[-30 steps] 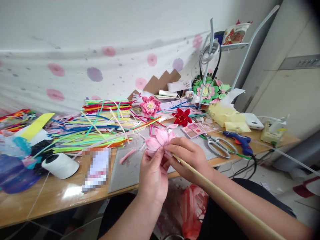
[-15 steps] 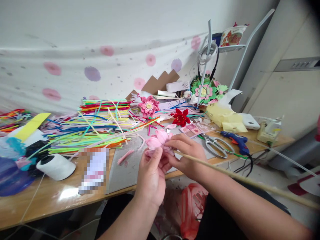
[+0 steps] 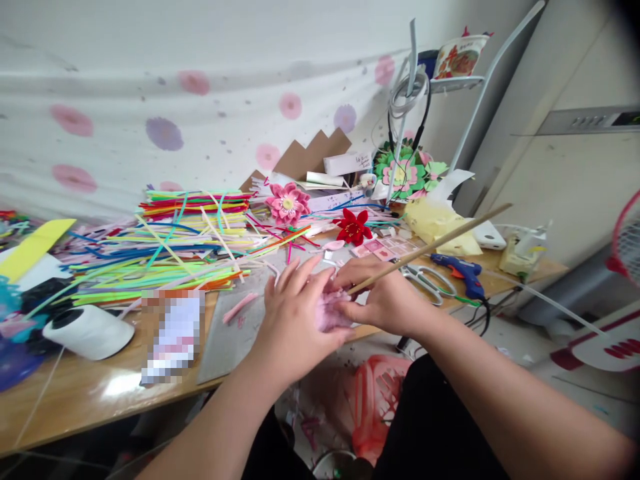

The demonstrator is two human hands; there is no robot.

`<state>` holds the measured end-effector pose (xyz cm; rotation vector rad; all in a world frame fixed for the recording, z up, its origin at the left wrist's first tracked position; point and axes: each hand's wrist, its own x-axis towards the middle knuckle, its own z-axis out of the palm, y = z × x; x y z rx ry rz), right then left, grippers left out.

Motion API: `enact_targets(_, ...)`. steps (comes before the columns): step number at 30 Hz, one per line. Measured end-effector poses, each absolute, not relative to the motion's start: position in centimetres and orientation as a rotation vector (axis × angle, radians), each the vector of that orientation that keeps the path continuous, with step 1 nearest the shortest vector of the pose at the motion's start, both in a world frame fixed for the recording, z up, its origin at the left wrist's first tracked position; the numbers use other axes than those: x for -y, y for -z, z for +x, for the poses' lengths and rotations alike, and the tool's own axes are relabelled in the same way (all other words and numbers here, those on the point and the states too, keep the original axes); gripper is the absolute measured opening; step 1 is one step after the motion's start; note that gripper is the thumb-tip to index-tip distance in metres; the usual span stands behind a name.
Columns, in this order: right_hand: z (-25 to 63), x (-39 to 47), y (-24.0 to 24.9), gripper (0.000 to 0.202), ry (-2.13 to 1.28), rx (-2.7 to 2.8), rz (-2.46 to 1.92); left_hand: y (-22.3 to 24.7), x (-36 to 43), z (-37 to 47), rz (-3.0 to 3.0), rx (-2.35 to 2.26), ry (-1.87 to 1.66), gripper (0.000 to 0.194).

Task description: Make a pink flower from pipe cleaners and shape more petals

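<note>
A pale pink pipe-cleaner flower (image 3: 330, 312) is held over the table's front edge, its petals mostly covered by my hands. Its long tan stem (image 3: 435, 243) sticks out to the upper right. Around the flower's left side my left hand (image 3: 295, 320) is cupped, the back of the hand toward me and the thumb below. From the right, my right hand (image 3: 387, 297) grips the flower near the stem's base, fingers curled and the tips partly hidden. Beyond the hands lie a finished pink flower (image 3: 289, 205) and a red flower (image 3: 353, 227).
Bundles of colourful pipe cleaners (image 3: 195, 207) cover the table's left and back. A white thread cone (image 3: 90, 331) stands at the left. Scissors (image 3: 429, 283), a blue glue gun (image 3: 463, 272) and yellow paper (image 3: 440, 223) lie right. Below is a red plastic basket (image 3: 380, 400).
My left hand has turned over from pinching the petals to cupping the flower's side. The stem has swung from pointing lower right to pointing upper right. The view has shifted slightly.
</note>
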<state>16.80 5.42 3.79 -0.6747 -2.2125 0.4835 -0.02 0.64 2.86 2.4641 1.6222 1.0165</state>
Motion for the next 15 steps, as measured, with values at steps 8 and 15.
enact_targets(8,16.3,-4.9,-3.6,0.006,-0.579,2.151,-0.715,-1.6,-1.9,0.7,2.343,-1.451,-1.042,0.047)
enact_targets(15,16.3,-4.9,-3.8,0.008,-0.633,2.135,-0.773,-1.7,-1.8,1.1,2.271,-1.398,-1.112,0.055)
